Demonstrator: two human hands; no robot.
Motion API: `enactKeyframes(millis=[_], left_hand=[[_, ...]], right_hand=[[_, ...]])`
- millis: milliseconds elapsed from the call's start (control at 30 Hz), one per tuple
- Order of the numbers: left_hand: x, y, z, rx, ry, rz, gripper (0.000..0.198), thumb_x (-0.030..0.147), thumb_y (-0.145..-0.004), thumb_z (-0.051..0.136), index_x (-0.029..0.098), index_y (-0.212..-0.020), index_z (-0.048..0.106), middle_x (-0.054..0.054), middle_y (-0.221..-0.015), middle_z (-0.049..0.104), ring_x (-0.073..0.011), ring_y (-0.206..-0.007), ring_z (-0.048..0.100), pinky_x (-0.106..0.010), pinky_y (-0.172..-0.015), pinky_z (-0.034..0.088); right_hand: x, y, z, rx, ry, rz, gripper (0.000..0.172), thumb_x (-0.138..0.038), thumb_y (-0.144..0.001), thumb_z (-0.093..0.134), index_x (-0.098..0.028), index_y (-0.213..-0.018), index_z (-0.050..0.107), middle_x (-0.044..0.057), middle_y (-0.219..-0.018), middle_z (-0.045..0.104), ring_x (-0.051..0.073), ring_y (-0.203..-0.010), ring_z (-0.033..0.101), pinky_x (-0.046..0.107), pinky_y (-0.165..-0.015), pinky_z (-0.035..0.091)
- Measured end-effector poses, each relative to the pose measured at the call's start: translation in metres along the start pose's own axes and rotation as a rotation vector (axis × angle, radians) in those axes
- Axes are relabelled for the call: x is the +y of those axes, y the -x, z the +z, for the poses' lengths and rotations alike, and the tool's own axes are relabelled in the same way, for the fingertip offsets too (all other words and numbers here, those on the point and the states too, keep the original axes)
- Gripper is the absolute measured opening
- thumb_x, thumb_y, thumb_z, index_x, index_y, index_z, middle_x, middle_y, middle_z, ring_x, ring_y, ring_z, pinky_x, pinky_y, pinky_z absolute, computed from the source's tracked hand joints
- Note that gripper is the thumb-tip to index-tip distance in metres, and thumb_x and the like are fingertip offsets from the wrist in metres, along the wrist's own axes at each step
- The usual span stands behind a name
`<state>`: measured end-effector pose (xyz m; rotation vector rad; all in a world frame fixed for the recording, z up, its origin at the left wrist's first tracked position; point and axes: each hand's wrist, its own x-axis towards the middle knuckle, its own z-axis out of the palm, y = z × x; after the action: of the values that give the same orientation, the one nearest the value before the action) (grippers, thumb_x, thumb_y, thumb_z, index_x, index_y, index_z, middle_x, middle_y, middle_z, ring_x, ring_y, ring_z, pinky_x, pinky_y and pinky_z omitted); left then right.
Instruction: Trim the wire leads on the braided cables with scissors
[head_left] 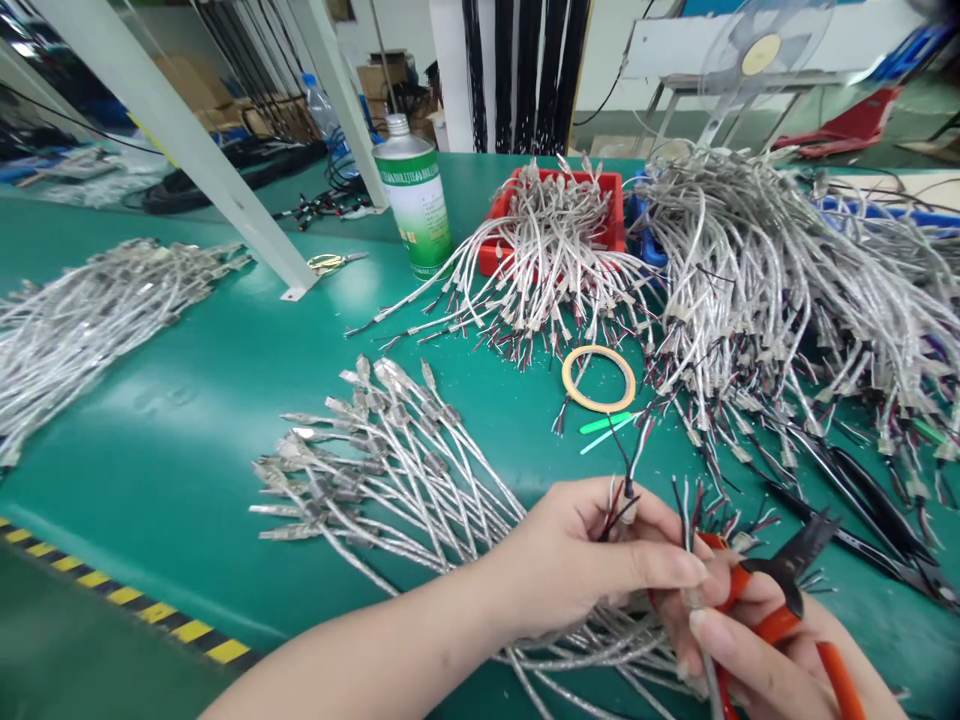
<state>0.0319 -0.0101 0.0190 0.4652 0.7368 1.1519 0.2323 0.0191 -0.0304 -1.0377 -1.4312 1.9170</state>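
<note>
My left hand [615, 560] is closed, thumb and fingertips pinching the end of a silvery cable [696, 602] whose thin wires point up. Another stripped cable end [627, 505] with black, red and white wires pokes out between its fingers. My right hand [772, 640] also grips the cable, thumb just below the left thumb. Within that hand sit orange-handled cutting pliers [796, 555], their dark jaws pointing up and right, away from the cable. Under both hands lies a bunch of silvery cables [450, 480], with plugs toward the left. Some fingers of my right hand are hidden.
Cables overflow a red bin [491, 258] and a blue bin [646, 235]. A tape ring [598, 379], a green can [414, 200], scissors [330, 264] and black-handled pliers [877, 510] lie about. Another cable bundle [97, 310] is left, near a slanted metal post [195, 150].
</note>
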Motion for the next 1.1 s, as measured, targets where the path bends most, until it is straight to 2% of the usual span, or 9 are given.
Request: enactKeyframes(millis=[133, 267, 433, 667, 933, 1000, 1100], left_hand=[[0.001, 0.0, -0.004, -0.028, -0.034, -0.019, 0.037, 0.033, -0.057, 0.092, 0.017, -0.071, 0.062, 0.007, -0.052, 0.054, -0.0041, -0.042, 0.038, -0.023, -0.042, 0.021], [0.0, -0.003, -0.008, -0.04, -0.06, 0.006, 0.035, 0.033, -0.061, 0.091, 0.016, -0.073, 0.063, 0.006, -0.054, 0.056, -0.0032, -0.041, 0.036, -0.024, -0.041, 0.017], [0.002, -0.006, -0.009, -0.039, -0.081, 0.028, 0.035, 0.033, -0.063, 0.089, 0.015, -0.073, 0.062, 0.002, -0.062, 0.064, -0.0013, -0.04, 0.034, -0.024, -0.042, 0.012], [0.005, -0.004, -0.01, -0.009, -0.088, 0.034, 0.032, 0.03, -0.061, 0.09, 0.013, -0.071, 0.065, -0.001, -0.067, 0.068, -0.0018, -0.042, 0.037, -0.024, -0.042, 0.013], [0.002, -0.007, -0.013, 0.027, -0.04, -0.023, 0.032, 0.029, -0.057, 0.09, 0.012, -0.066, 0.064, -0.002, -0.07, 0.07, -0.002, -0.04, 0.04, -0.023, -0.04, 0.014], [0.0, -0.006, -0.013, 0.05, -0.014, -0.04, 0.035, 0.029, -0.056, 0.091, 0.013, -0.065, 0.062, -0.002, -0.069, 0.07, -0.0014, -0.039, 0.039, -0.023, -0.04, 0.013], [-0.004, -0.006, -0.013, 0.09, 0.042, -0.064, 0.037, 0.032, -0.056, 0.091, 0.014, -0.068, 0.06, 0.0, -0.063, 0.066, -0.0014, -0.039, 0.037, -0.022, -0.04, 0.012]], right_hand=[[0.001, -0.005, 0.001, -0.165, -0.109, 0.026, 0.019, -0.038, -0.082, 0.079, -0.024, -0.071, 0.07, 0.001, -0.064, 0.073, 0.02, -0.058, 0.068, 0.028, -0.055, 0.056], [-0.013, -0.012, 0.016, -0.1, -0.121, 0.03, 0.026, -0.045, -0.08, 0.08, -0.023, -0.075, 0.067, -0.001, -0.062, 0.069, 0.019, -0.057, 0.065, 0.029, -0.055, 0.051], [-0.026, -0.015, 0.031, -0.069, -0.113, 0.018, 0.034, -0.048, -0.077, 0.081, -0.021, -0.069, 0.063, 0.0, -0.057, 0.068, 0.018, -0.055, 0.056, 0.031, -0.055, 0.044], [-0.028, -0.019, 0.034, -0.098, -0.093, 0.002, 0.039, -0.052, -0.075, 0.081, -0.019, -0.06, 0.067, -0.001, -0.053, 0.06, 0.015, -0.051, 0.044, 0.03, -0.051, 0.033], [-0.026, -0.019, 0.035, -0.086, -0.08, 0.071, 0.052, -0.061, -0.074, 0.077, -0.014, -0.051, 0.069, -0.003, -0.046, 0.048, 0.011, -0.044, 0.036, 0.027, -0.045, 0.024], [-0.024, -0.018, 0.036, -0.069, -0.103, 0.088, 0.053, -0.062, -0.072, 0.078, -0.014, -0.053, 0.067, -0.002, -0.047, 0.051, 0.011, -0.044, 0.036, 0.027, -0.045, 0.023], [-0.022, -0.018, 0.036, -0.038, -0.15, 0.141, 0.048, -0.062, -0.068, 0.082, -0.016, -0.062, 0.066, 0.001, -0.052, 0.061, 0.012, -0.047, 0.046, 0.027, -0.047, 0.032]])
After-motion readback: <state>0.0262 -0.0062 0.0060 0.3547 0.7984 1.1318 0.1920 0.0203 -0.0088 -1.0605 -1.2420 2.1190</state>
